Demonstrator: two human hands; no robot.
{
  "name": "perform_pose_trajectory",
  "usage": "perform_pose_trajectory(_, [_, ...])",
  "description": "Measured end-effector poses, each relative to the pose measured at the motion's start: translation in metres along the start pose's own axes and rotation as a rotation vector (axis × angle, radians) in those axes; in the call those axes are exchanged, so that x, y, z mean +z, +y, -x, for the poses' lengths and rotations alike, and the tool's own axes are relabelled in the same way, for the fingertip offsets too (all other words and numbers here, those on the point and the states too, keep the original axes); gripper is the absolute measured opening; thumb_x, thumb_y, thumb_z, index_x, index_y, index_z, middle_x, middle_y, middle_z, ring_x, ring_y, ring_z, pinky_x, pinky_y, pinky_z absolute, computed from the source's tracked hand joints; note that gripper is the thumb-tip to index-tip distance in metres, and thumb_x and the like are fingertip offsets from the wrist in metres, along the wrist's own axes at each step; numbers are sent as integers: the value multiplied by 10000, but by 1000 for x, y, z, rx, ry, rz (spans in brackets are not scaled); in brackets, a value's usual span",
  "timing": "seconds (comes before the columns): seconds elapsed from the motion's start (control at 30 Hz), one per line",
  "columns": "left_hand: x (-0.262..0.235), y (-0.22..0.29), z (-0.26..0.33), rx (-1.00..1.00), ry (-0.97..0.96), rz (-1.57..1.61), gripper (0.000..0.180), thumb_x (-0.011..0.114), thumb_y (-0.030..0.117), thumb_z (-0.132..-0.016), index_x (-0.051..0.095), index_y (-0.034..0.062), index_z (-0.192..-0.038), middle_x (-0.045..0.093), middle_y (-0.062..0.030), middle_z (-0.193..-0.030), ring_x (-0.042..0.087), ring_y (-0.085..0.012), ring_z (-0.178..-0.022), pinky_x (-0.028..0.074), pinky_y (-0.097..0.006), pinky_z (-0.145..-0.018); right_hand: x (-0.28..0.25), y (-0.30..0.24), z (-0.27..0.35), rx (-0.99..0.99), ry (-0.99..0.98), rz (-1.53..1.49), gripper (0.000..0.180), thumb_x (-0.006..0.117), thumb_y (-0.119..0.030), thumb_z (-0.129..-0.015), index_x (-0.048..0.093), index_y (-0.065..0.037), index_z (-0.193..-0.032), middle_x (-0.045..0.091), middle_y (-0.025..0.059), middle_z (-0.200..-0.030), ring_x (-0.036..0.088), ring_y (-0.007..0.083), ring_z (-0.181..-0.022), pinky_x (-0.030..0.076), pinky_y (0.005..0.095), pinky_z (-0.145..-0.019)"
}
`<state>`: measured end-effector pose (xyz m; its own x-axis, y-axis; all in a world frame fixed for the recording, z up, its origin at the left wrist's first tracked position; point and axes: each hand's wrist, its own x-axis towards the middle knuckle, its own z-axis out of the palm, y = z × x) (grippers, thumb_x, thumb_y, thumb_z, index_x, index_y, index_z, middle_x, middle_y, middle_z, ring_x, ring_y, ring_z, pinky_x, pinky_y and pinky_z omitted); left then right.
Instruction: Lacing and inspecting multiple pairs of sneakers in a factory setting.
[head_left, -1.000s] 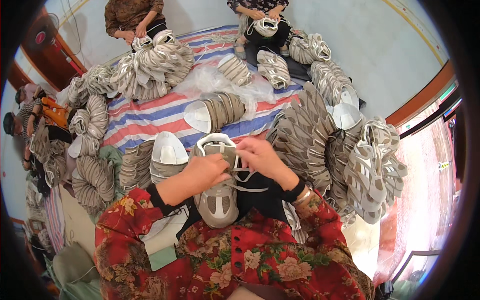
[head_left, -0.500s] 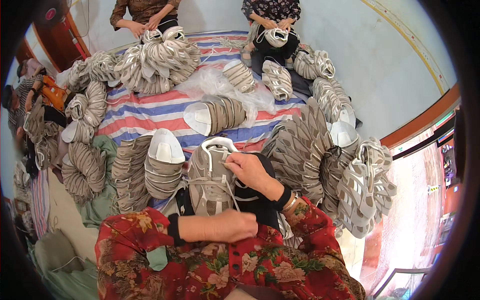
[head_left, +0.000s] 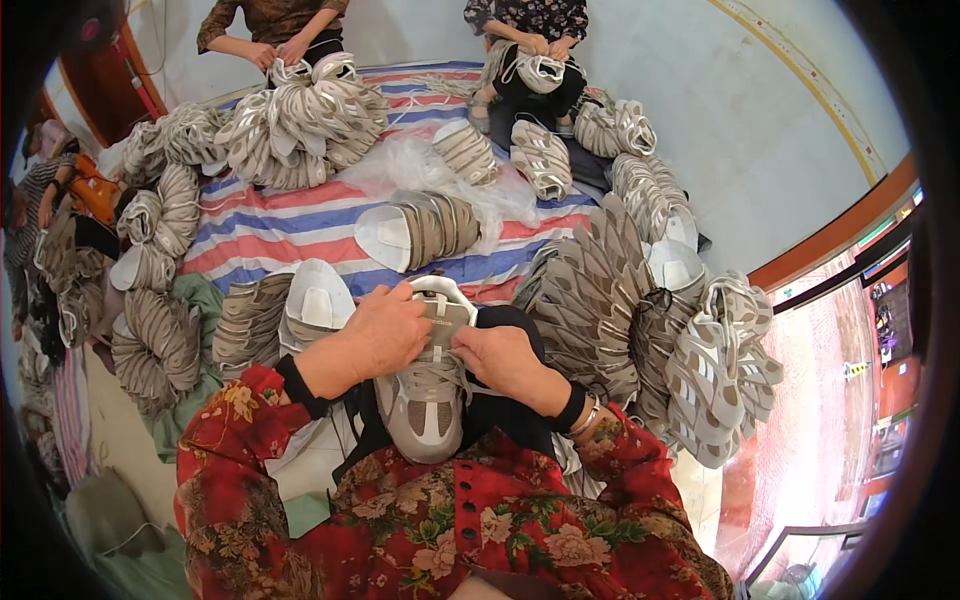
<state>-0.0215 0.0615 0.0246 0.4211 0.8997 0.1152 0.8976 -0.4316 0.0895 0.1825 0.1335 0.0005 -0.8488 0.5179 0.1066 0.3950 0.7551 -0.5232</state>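
A grey-beige sneaker upper (head_left: pixel 424 415) lies on my lap, toe toward me, its white-lined collar at the far end. Pale laces cross its lower tongue. My left hand (head_left: pixel 375 335) is closed on the left side near the collar, fingertips at the edge beside the tongue. On the opposite edge, by the eyelets, my right hand (head_left: pixel 512 370) pinches with thumb and finger. Whether a lace is also between those fingertips is hidden.
Nested stacks of uppers stand left (head_left: pixel 250 325) and right (head_left: pixel 600 310) of my lap. Another stack (head_left: pixel 420 232) lies ahead on the striped sheet (head_left: pixel 270 235), near clear plastic (head_left: pixel 400 165). Two people sit opposite with uppers in hand; others sit at far left.
My left hand has gone from in front of the toe up to the shoe's left collar side. The right hand has come slightly down along the right edge. The view has shifted a little.
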Motion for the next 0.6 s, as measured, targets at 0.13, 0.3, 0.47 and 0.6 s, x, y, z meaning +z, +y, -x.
perform_pose_trajectory(0.13, [8,1,1,-61,12,51,141,657,237,-707,662,98,-684,548,-43,-829,485,-265,-893,410,-389,-760,23,-3,-1,38,56,-175,115,583,-194,-839,600,-83,-860,612,149,-717,613,348,-695,466,443,-608])
perform_pose_trajectory(0.3, [10,2,5,-82,14,109,162,625,231,-725,692,84,-713,560,-46,-854,476,-262,-953,388,-420,-808,11,-18,2,233,41,-77,122,581,-186,-839,579,-64,-846,614,170,-718,615,369,-725,469,461,-622])
perform_pose_trajectory(0.47, [14,4,6,-90,89,165,136,637,194,-675,638,61,-644,524,-86,-818,474,-292,-918,389,-415,-778,15,-15,0,177,56,-74,93,561,-160,-838,551,-68,-849,616,167,-695,615,379,-682,476,477,-607])
perform_pose_trajectory(0.6, [6,3,7,-136,-41,184,164,620,206,-685,684,57,-714,548,-73,-889,462,-276,-978,371,-423,-854,37,-17,8,230,158,-421,119,544,-151,-877,557,-37,-843,601,120,-642,601,251,-566,461,366,-516])
